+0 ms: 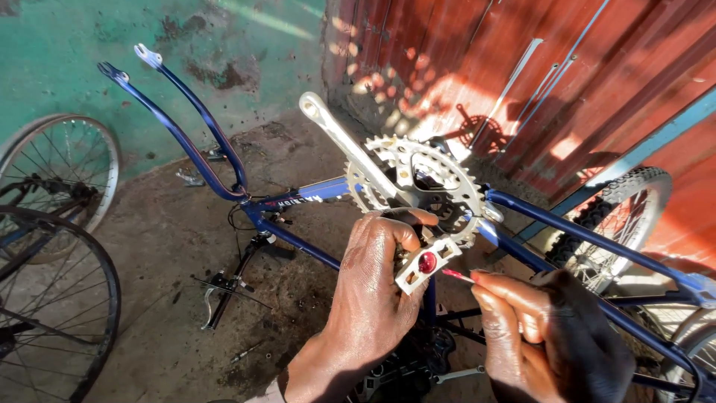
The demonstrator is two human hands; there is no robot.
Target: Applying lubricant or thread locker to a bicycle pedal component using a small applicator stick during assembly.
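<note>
Two hands low in the middle, both busy at an upside-down blue bike frame [313, 250]. Left hand [373, 291] wrapped around a grey pedal [427, 263] with a round red reflector, fingers curled tight over its top, thumb side toward the toothed wheel. Right hand [537, 339] just beside it, fingers pinched together on a thin red stick [456, 275], tip of the stick touching the pedal's end. Pedal sitting right under the silver chainring [426, 183], the big toothed wheel in the middle of the view. Long silver crank arm [347, 145] sticking up and to the left from that toothed wheel. Two blue fork legs [186, 127] pointing up toward a green wall [89, 45]. Red metal sheet wall [567, 67] behind, with sunny spots on it. Knobby black tyre [623, 198] leaning on the right, close behind the frame. Two spoked wheels [52, 246] on the left, well apart from the hands. Black brake lever [220, 291] lying on the dusty ground [171, 224] under the frame, with small bits of metal near it.
</note>
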